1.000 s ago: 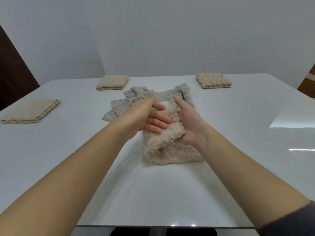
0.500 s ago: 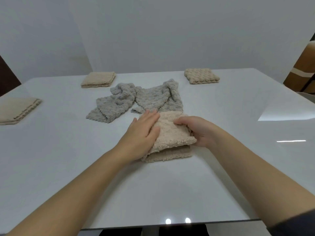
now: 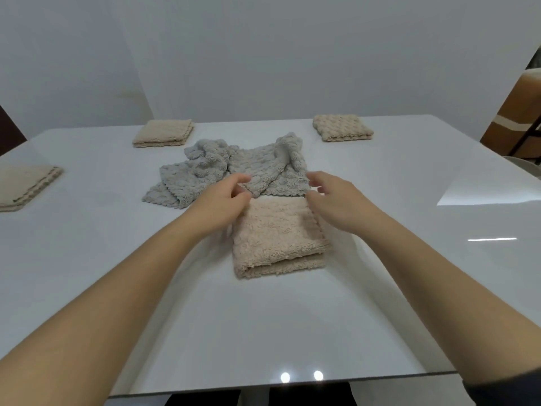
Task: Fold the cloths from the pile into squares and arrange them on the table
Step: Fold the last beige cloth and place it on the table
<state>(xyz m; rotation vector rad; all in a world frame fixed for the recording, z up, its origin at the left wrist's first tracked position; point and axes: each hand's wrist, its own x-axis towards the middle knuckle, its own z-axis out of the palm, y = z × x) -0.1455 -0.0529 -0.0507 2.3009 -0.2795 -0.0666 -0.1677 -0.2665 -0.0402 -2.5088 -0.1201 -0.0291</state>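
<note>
A beige cloth, folded into a thick square, lies on the white table in front of me. Just behind it sprawls a pile of crumpled grey cloths. My left hand hovers at the beige square's far left corner with its fingers loosely bent; the fingertips reach the near edge of the grey pile. At the far right corner of the square my right hand is slightly blurred, fingers relaxed and spread. Neither hand holds anything.
Three folded beige squares lie around the table: one at the left edge, one at the back left, one at the back right. Brown furniture stands beyond the table's right side.
Both hands have let go of the beige cloth, which now lies folded and flat. They have lifted off it and moved toward the grey pile.
</note>
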